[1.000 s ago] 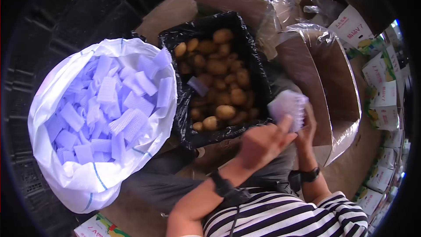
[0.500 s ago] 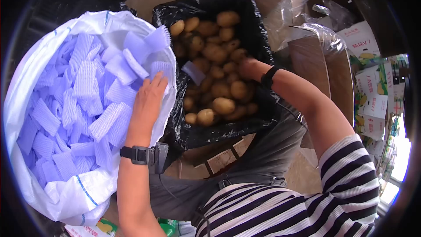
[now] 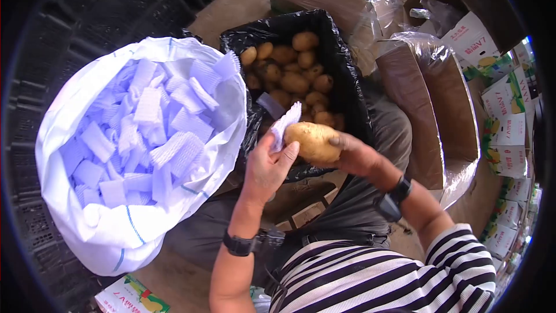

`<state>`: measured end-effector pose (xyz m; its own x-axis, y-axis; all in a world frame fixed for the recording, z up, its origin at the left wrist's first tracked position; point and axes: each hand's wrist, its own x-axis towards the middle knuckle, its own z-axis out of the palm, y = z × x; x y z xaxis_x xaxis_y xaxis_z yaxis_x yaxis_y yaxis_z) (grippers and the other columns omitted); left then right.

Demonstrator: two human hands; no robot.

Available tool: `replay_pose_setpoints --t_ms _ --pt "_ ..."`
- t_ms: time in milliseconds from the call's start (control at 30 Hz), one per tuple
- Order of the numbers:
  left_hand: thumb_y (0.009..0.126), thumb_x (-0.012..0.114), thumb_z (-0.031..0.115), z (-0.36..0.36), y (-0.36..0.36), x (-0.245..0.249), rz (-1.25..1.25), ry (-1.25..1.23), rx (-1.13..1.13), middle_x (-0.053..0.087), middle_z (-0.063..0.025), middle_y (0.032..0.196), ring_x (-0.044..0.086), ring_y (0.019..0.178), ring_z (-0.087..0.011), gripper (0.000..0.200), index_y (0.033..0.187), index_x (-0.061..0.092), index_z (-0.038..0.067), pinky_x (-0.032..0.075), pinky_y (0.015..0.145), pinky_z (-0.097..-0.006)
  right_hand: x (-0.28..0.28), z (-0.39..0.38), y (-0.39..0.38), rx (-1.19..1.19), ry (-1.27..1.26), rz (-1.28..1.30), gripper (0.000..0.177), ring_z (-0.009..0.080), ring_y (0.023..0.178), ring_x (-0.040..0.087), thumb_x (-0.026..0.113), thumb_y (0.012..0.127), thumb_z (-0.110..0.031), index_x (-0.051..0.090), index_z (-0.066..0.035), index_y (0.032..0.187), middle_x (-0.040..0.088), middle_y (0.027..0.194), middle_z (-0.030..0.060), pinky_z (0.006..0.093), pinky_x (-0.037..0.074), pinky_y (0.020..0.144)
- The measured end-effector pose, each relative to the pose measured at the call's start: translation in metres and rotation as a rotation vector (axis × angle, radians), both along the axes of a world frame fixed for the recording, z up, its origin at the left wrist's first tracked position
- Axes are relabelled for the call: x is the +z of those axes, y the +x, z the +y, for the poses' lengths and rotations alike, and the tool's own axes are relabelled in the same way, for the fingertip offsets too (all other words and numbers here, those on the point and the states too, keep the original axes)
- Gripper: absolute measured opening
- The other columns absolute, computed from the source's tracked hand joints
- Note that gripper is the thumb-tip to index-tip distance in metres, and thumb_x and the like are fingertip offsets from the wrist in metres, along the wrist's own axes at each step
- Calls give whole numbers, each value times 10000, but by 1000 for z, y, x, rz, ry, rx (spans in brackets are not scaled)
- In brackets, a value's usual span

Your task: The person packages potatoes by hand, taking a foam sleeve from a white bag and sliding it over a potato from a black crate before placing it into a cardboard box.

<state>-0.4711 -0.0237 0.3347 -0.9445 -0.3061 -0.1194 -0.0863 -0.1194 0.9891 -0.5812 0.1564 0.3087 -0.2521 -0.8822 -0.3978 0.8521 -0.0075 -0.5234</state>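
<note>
My right hand (image 3: 354,153) grips a large yellow-brown potato (image 3: 311,142) in front of me. My left hand (image 3: 267,165) holds a white foam net sleeve (image 3: 285,124) against the potato's left end. Behind both hands stands a black-lined crate (image 3: 347,90) filled with several potatoes (image 3: 292,78). To the left, a big white sack (image 3: 104,220) is full of several foam net sleeves (image 3: 156,124).
An open cardboard box lined with clear plastic (image 3: 431,101) stands to the right of the crate. Printed cartons (image 3: 507,113) are stacked along the far right. Dark plastic crates (image 3: 69,17) fill the upper left. A printed carton (image 3: 130,297) lies at the bottom left.
My left hand left the sack with a foam sleeve and my right hand lifted a potato out of the crate. Both hands came together in front of me.
</note>
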Motion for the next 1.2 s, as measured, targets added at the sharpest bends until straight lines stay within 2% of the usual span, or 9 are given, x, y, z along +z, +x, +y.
replay_pose_setpoints --t_ms 333,433,467,567,633,800,900,1100,1200 --pt "831 508 58 2 33 4 -154 445 322 592 -85 1037 590 913 -223 248 1055 574 -24 466 828 -320 2 -2 54 61 -72 57 722 228 1117 502 650 776 -380 331 -50 1333 471 1259 111 363 443 920" --pt "761 590 62 10 30 -3 -41 -1131 393 567 -109 887 540 851 -352 149 905 626 68 448 746 -411 -3 1 67 -65 -161 -115 707 262 1163 477 613 791 -390 322 -52 1339 459 1287 122 385 429 942" --pt "736 582 31 18 29 -5 -151 -1203 209 551 -111 883 524 889 -323 153 884 620 45 441 782 -423 -4 3 71 -116 -216 -172 711 260 1169 473 619 785 -384 321 -55 1340 455 1294 121 383 421 950" --pt "780 592 65 54 28 -26 110 -788 223 590 -98 850 565 799 -287 110 879 627 32 472 730 -369 2 13 76 -173 -275 -99 653 215 1104 520 624 795 -338 372 -16 1305 500 1243 125 332 413 935" --pt "821 607 127 48 17 -19 -118 354 386 631 -111 802 605 685 -250 127 891 632 23 486 646 -289 10 23 62 -114 -155 69 625 206 1079 533 632 795 -316 397 -1 1280 523 1207 122 323 416 929" --pt "795 652 158 90 10 4 451 -1035 39 590 -31 637 573 545 -144 142 905 654 68 440 503 -276 -6 50 61 -361 269 314 461 172 1007 561 624 822 -212 477 27 1188 578 1085 100 292 437 885" --pt "743 696 147 112 6 27 570 -1076 -80 599 -39 674 583 550 -195 246 966 626 68 449 492 -313 4 95 43 -714 163 391 437 204 1040 549 526 886 -215 423 25 1237 534 1167 139 307 464 870" --pt "856 526 347 -88 12 13 -386 -1619 441 507 -154 1214 615 802 -365 426 1226 473 144 499 659 -438 36 208 -57 -1365 65 186 499 366 1175 442 454 922 -295 339 31 1282 415 1267 254 408 455 935" --pt "831 558 362 -131 30 6 -686 -1600 254 532 -183 1154 598 862 -374 453 1192 508 93 476 719 -458 23 95 -48 -702 116 573 513 286 1082 529 525 890 -294 370 0 1281 487 1224 189 366 463 895"
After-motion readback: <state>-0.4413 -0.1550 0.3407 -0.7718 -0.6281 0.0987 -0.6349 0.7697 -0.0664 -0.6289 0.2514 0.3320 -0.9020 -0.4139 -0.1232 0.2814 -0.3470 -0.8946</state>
